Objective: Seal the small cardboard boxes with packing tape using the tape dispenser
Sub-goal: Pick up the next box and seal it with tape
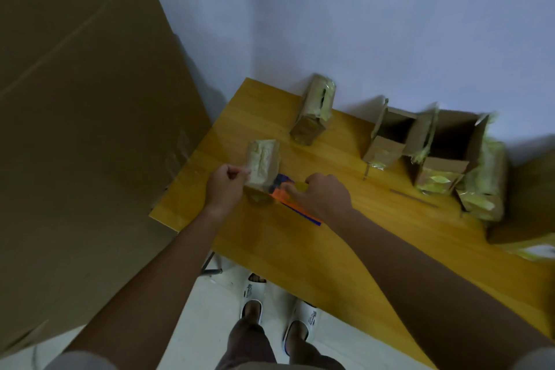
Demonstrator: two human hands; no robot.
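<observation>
A small taped cardboard box [263,163] stands near the left end of the wooden table [300,249]. My left hand [225,188] grips its left side with the fingers closed on it. My right hand [324,197] is closed on the orange and blue tape dispenser [288,195], which lies low against the box's right side. A second taped box [313,111] stands farther back by the wall. Open boxes [390,135] with raised flaps sit at the back right.
A big sheet of cardboard [84,117] leans at the left, close to the table's corner. More taped boxes [483,180] crowd the right end. A thin dark strip [414,198] lies on the table. My feet in white slippers [253,297] stand below the edge.
</observation>
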